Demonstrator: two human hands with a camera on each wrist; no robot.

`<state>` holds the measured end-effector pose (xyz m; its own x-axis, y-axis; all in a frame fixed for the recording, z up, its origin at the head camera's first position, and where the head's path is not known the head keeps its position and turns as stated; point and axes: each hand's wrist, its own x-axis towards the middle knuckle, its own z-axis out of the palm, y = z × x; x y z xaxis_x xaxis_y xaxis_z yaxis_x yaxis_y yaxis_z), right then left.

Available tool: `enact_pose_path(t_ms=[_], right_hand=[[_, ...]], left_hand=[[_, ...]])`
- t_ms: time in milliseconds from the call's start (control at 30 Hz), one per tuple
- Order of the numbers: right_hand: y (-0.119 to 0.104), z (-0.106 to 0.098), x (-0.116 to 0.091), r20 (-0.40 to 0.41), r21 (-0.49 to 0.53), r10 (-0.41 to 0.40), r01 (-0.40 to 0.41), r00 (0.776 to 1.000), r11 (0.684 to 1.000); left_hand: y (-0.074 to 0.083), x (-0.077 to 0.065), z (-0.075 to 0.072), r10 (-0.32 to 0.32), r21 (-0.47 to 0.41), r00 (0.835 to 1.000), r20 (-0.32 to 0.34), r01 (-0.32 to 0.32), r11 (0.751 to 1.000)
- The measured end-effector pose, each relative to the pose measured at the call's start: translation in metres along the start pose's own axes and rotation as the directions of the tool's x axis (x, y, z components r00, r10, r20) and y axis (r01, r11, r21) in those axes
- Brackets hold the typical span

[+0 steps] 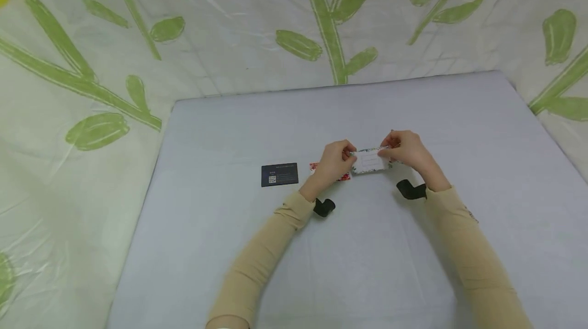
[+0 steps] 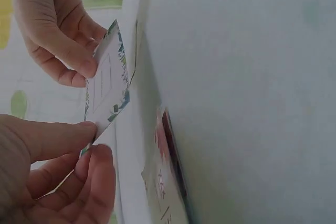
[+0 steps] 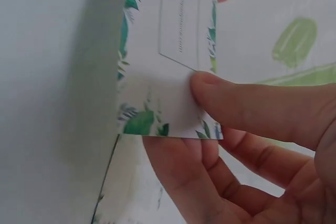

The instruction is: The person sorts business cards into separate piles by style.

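Observation:
Both hands hold a white card (image 1: 369, 161) with a green leafy border just above the table. My left hand (image 1: 335, 161) pinches its left end between thumb and fingers. On the other end, the thumb of my right hand (image 1: 406, 150) presses the printed face, with fingers behind. A thin printed frame and a line of small text show on the card (image 3: 176, 30) in the right wrist view. Below my left hand lies a red-and-white card (image 1: 343, 178), partly covered by it. Another pale card with a patterned edge (image 3: 128, 182) lies beneath my right hand, mostly hidden.
A black card (image 1: 279, 174) with a QR code and small print lies left of the left hand. Black curved pieces (image 1: 324, 207) show at both wrists. The pale grey table (image 1: 229, 247) meets a flower-printed sheet (image 1: 229, 38) along its back and sides.

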<state>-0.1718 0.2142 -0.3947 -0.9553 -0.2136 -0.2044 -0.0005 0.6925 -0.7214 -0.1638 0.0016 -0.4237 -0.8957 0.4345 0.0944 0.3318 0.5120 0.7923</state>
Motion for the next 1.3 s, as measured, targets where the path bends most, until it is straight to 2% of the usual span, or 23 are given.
enact_pose_path(t_ms=[133,267,400,533,667,833,967,1067,1167,1233,1300], right_hand=[[0.008,0.000,-0.008,0.026,-0.034,0.003,-0.002,1.000,0.999],[0.012,0.006,-0.011,0.012,-0.132,-0.057,0.058,0.998,0.990],[0.012,0.011,-0.013,-0.024,-0.261,-0.110,0.101,0.994,0.960],[0.010,0.014,-0.013,-0.024,-0.310,-0.103,0.091,0.994,0.946],[0.009,0.016,-0.012,-0.017,-0.337,-0.098,0.087,0.995,0.937],[0.009,0.017,-0.012,-0.012,-0.349,-0.096,0.086,0.995,0.933],[0.006,0.012,-0.012,0.038,-0.350,-0.088,0.096,0.995,0.932],[0.007,-0.001,-0.011,0.049,-0.329,-0.109,0.119,0.993,0.937],[0.010,-0.021,-0.007,0.005,-0.303,-0.180,0.173,0.984,0.937],[0.012,-0.034,-0.003,-0.011,-0.305,-0.245,0.230,0.969,0.924],[0.014,-0.045,0.003,0.022,-0.328,-0.289,0.280,0.957,0.902]], left_hand=[[0.006,-0.001,0.010,-0.046,0.141,0.999,0.027,0.041,0.989],[0.008,0.000,0.017,-0.080,0.295,0.996,0.034,0.067,0.953],[0.011,0.001,0.021,-0.058,0.430,0.998,0.031,0.039,0.902],[0.013,0.002,0.024,-0.011,0.503,1.000,0.023,-0.002,0.864],[0.014,0.003,0.026,0.004,0.525,1.000,0.026,-0.017,0.851],[0.016,0.003,0.027,-0.008,0.544,0.999,0.044,-0.017,0.839],[0.017,0.004,0.026,-0.016,0.553,0.998,0.058,-0.019,0.833],[0.018,0.006,0.025,-0.002,0.528,0.998,0.059,-0.029,0.849],[0.021,0.010,0.028,0.007,0.499,0.998,0.060,-0.036,0.866],[0.026,0.015,0.032,-0.012,0.486,0.998,0.060,-0.019,0.874],[0.033,0.021,0.037,-0.040,0.495,0.998,0.054,0.008,0.869]])
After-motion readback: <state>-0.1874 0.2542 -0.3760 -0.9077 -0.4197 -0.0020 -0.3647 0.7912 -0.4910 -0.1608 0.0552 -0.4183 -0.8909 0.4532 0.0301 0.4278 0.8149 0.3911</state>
